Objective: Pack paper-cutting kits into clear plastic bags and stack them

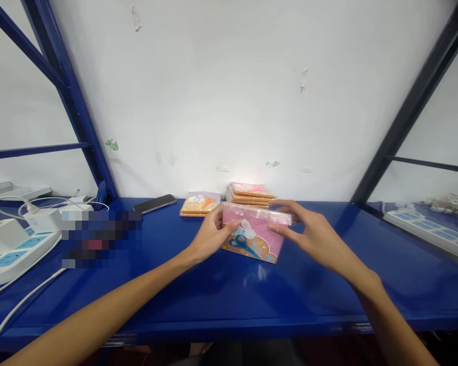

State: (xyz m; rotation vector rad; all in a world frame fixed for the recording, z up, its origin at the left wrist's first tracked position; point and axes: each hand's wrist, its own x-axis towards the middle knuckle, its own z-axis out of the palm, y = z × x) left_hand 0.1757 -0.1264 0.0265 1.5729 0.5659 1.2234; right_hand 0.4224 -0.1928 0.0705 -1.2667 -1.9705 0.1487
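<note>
A pink packet (254, 233) in clear plastic wrap, printed with blue scissors, is held just above the blue shelf (229, 295). My left hand (210, 235) grips its left edge with thumb on top. My right hand (309, 231) pinches its right edge, the other fingers stretched out. Just behind it lies a stack of similar packets (250, 195) against the wall, with one orange and purple packet (199, 204) lying flat to the left of the stack.
A dark phone (154, 203) lies on the shelf left of the packets. White power strips with plugs and cables (15, 239) sit at the far left, another strip (427, 229) at the right. Blue frame posts (80, 117) rise on both sides before a white wall.
</note>
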